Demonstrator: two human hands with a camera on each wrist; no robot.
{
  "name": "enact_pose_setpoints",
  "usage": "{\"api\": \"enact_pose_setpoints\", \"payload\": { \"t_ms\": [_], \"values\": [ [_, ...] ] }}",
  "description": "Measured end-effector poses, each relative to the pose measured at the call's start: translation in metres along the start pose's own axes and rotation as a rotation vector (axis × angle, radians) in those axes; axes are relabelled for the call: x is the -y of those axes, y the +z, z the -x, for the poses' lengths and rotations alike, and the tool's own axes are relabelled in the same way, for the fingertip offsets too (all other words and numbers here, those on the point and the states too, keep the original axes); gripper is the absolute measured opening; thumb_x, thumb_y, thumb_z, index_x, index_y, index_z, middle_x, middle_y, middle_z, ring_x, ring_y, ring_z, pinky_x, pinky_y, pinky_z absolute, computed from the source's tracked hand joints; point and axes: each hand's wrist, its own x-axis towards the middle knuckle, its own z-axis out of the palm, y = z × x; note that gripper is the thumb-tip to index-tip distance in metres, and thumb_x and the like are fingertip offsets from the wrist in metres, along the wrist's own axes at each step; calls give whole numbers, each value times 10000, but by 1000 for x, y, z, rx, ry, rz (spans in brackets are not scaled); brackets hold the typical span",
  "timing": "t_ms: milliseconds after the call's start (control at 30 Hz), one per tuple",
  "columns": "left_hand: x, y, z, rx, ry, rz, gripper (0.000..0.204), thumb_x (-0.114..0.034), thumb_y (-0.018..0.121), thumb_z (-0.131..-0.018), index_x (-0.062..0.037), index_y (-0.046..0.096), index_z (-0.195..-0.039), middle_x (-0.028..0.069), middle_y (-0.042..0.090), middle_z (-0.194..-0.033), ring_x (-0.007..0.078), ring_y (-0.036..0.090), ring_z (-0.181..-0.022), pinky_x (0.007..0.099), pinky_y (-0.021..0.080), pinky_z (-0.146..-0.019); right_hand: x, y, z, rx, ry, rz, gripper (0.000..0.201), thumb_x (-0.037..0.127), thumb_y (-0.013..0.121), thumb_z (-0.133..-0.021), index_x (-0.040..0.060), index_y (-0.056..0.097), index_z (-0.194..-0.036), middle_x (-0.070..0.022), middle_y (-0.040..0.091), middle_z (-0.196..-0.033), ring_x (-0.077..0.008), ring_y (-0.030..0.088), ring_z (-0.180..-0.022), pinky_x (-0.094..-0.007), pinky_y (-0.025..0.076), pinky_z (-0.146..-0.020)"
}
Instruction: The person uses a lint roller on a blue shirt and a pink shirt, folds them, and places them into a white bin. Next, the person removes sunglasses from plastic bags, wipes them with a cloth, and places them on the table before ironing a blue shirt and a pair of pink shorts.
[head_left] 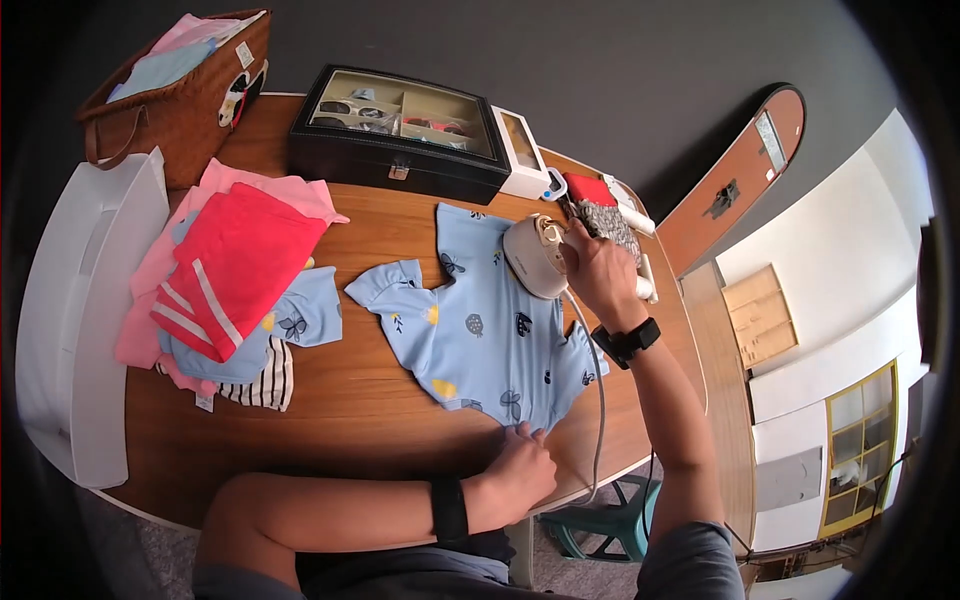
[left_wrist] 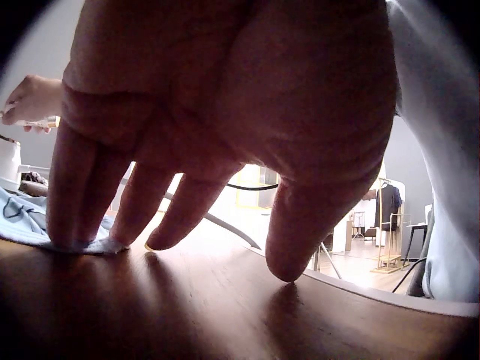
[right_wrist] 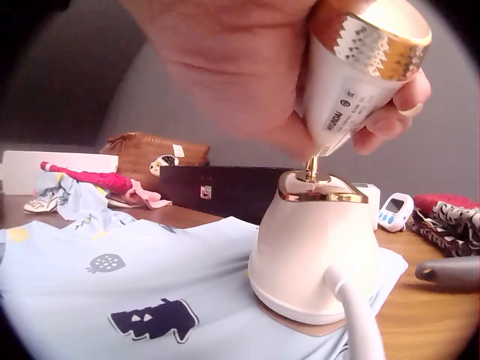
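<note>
A light blue printed shirt (head_left: 485,310) (right_wrist: 180,277) lies spread on the wooden table. My right hand (head_left: 600,272) (right_wrist: 247,75) grips the handle of a white and gold iron (head_left: 532,258) (right_wrist: 315,255), whose base rests on the shirt, with its hose running off toward the table's near side. At the shirt's collar edge nearest me, my left hand (head_left: 518,470) (left_wrist: 217,112) presses down with spread fingertips; in the left wrist view some fingers touch the blue cloth (left_wrist: 30,221) and the thumb stands on the bare wood.
To the left are piled clothes (head_left: 235,270), a white tray (head_left: 85,330) and a brown basket (head_left: 185,115). A black display case (head_left: 400,175) stands behind the shirt. Folded knitwear (head_left: 605,222) lies past the iron; a green stool (head_left: 615,520) stands below the near edge.
</note>
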Motion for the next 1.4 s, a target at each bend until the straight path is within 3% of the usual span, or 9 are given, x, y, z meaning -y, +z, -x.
{"api": "enact_pose_setpoints", "payload": {
  "t_ms": [167, 367, 500, 633, 733, 833, 967, 1133, 1400],
  "values": [
    [7, 8, -7, -55, 11, 29, 551, -277, 762, -657, 91, 667, -1056, 295, 617, -1185, 375, 632, -1034, 412, 533, -816, 2, -14, 6, 22, -49, -32, 207, 243, 592, -893, 111, 614, -1051, -192, 662, -715, -369, 667, -664, -465, 530, -597],
    [25, 8, -11, -55, 125, 231, 461, -301, 758, -700, 75, 678, -954, 261, 649, -1072, 290, 654, -951, 331, 547, -764, -6, -18, 25, 90, -122, -77, 342, 252, 601, -893, 104, 616, -1201, -204, 654, -702, -369, 666, -657, -462, 520, -591],
    [22, 17, -12, -116, 136, 189, 448, -283, 738, -709, 59, 683, -993, 241, 669, -1032, 280, 656, -937, 365, 552, -761, 15, -49, 46, 1, -247, -59, 421, 235, 647, -866, 103, 573, -1259, -155, 616, -717, -348, 628, -608, -451, 498, -538],
    [-1, 3, 4, -226, -20, -118, 347, -193, 618, -790, 24, 698, -1048, 239, 698, -1012, 326, 676, -977, 465, 547, -799, 47, -94, 65, 26, -336, -208, 469, 237, 667, -859, 116, 553, -1297, -107, 607, -753, -308, 613, -577, -420, 486, -499],
    [-16, -27, 16, -6, -359, -196, 403, -183, 600, -803, 39, 677, -1130, 262, 700, -988, 385, 681, -937, 545, 549, -744, 71, -115, 80, 162, -405, -227, 467, 280, 654, -884, 124, 549, -1312, -85, 575, -723, -281, 603, -548, -387, 474, -459],
    [-8, -8, 4, 114, -346, -140, 362, -181, 598, -801, 24, 707, -1079, 265, 703, -976, 386, 686, -909, 566, 554, -695, 85, -106, 90, 209, -515, -241, 450, 282, 630, -906, 128, 541, -1320, -91, 561, -707, -261, 602, -531, -379, 462, -447],
    [-14, 1, 4, -35, -501, -325, 272, -155, 605, -787, -12, 749, -969, 247, 714, -948, 357, 699, -848, 565, 558, -604, 85, -92, 79, 241, -490, -245, 449, 270, 624, -910, 119, 534, -1324, -101, 559, -707, -261, 606, -534, -380, 467, -452],
    [3, -2, 4, -9, -294, -146, 273, -159, 603, -744, 8, 757, -896, 282, 700, -806, 370, 701, -685, 539, 556, -565, 79, -70, 49, 154, -436, -218, 448, 272, 626, -902, 104, 539, -1307, -133, 598, -718, -302, 618, -557, -402, 484, -487],
    [1, -10, 5, -20, -297, -202, 289, -121, 589, -754, 50, 733, -938, 305, 687, -812, 384, 704, -688, 531, 559, -538, 80, -25, 1, 19, -203, -163, 416, 279, 600, -906, 71, 568, -1266, -200, 650, -757, -361, 648, -617, -454, 511, -547]
  ]
}}
